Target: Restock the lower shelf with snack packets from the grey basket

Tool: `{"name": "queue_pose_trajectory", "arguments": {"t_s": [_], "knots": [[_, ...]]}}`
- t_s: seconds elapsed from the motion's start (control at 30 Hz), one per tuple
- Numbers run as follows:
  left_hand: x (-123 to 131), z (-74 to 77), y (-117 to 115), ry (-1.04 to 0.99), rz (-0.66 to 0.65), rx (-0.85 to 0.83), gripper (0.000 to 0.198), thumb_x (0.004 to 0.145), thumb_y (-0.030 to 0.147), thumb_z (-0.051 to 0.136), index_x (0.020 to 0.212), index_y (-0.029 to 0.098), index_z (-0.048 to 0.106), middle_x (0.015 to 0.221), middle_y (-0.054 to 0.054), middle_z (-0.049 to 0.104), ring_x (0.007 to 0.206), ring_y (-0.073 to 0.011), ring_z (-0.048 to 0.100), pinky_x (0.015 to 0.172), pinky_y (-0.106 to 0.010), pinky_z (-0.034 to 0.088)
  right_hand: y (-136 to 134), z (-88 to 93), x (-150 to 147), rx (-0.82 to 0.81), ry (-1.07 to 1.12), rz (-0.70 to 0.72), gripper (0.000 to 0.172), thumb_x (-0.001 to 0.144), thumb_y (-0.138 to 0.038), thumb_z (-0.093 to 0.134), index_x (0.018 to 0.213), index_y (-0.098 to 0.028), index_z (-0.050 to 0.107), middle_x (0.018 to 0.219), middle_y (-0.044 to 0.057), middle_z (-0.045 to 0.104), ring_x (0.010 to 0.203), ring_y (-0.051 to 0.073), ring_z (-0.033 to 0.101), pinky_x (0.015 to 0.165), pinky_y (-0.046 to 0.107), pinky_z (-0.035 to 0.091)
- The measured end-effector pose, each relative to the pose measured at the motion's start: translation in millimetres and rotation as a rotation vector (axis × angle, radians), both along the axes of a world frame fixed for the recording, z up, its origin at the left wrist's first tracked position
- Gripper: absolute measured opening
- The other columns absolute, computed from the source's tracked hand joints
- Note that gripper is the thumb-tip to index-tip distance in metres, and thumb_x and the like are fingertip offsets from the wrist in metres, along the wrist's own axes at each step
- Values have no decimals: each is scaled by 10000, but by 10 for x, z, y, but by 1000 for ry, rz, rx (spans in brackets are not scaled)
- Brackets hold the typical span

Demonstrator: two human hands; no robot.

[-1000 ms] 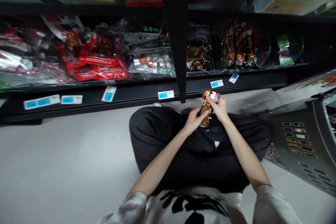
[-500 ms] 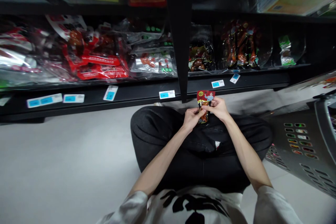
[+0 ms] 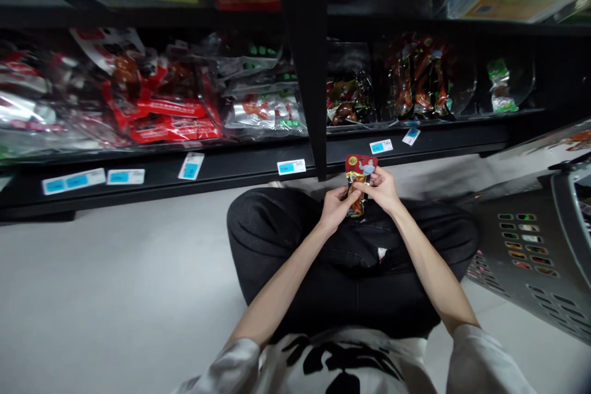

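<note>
Both hands grip one small snack packet (image 3: 359, 163) with a dark red top and a clear, gold-edged front showing brown food. My left hand (image 3: 336, 208) pinches its left side, thumb across the front. From the right, my right hand (image 3: 383, 189) is closed on the packet, its thumb also lying over the front and the fingers behind. The packet is held upright above my crossed legs (image 3: 281, 228), just in front of the low shelf edge. Parts of the fingers are hidden behind it.
A black shelf (image 3: 305, 74) spans the front. Red packs (image 3: 175, 117) lie in its left bay, and brown drumstick-like packs (image 3: 421, 86) stand in a clear bin at right. Price tags (image 3: 292, 167) line its edge. A grey basket (image 3: 489, 228) stands at my right.
The view has shifted slightly, so the shelf sits a little further left. Both hands keep their hold on the packet, which has barely moved.
</note>
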State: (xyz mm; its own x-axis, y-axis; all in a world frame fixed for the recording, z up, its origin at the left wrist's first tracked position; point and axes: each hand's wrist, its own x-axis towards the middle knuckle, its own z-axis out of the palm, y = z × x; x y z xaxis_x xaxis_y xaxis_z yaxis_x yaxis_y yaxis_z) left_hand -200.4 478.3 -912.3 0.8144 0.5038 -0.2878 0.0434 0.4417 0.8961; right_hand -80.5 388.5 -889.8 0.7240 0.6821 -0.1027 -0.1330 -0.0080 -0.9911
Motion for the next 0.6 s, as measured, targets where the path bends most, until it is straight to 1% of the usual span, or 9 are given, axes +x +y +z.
{"name": "queue_pose_trajectory", "arguments": {"t_s": [0.17, 0.27, 0.37, 0.43, 0.53, 0.6], "knots": [[-9, 37, -17, 38, -34, -36, 391, 726, 501, 813, 835, 128, 779, 708, -36, 732, 578, -140, 617, 561, -253, 496, 19, -7, -2, 1, 13, -107, 455, 624, -447, 893, 977, -208, 735, 978, 37, 774, 880, 206, 727, 885, 354, 578], [-20, 11, -35, 64, -60, -45, 408, 722, 517, 811, 808, 119, 778, 665, -37, 718, 532, -137, 604, 520, -254, 489, 9, 7, 18, -38, 17, -143, 438, 591, -475, 901, 890, -200, 737, 903, 30, 772, 833, 206, 722, 842, 354, 585], [-30, -19, -40, 80, -61, -51, 420, 705, 512, 827, 837, 115, 792, 700, -51, 741, 574, -154, 642, 560, -266, 518, 1, 29, 30, -55, 19, -148, 426, 546, -473, 921, 804, -197, 722, 857, 34, 768, 814, 214, 721, 811, 354, 587], [-33, -25, -36, 82, -61, -58, 427, 693, 509, 837, 852, 115, 799, 721, -61, 753, 599, -167, 662, 591, -280, 536, -4, 41, 31, -52, 30, -137, 432, 536, -469, 927, 803, -197, 726, 852, 39, 769, 825, 220, 723, 821, 360, 584], [-28, -18, -28, 85, -67, -50, 428, 687, 508, 841, 848, 114, 805, 738, -74, 763, 625, -181, 680, 620, -294, 549, -3, 38, 25, -37, 41, -127, 434, 551, -470, 922, 826, -194, 730, 870, 44, 771, 846, 222, 724, 849, 364, 575], [-20, -15, -24, 91, -52, -34, 421, 688, 501, 842, 849, 113, 806, 751, -76, 768, 643, -183, 685, 636, -293, 546, 7, 22, 18, -26, 33, -144, 415, 586, -477, 903, 825, -191, 719, 876, 44, 768, 834, 209, 720, 844, 349, 570]]}}
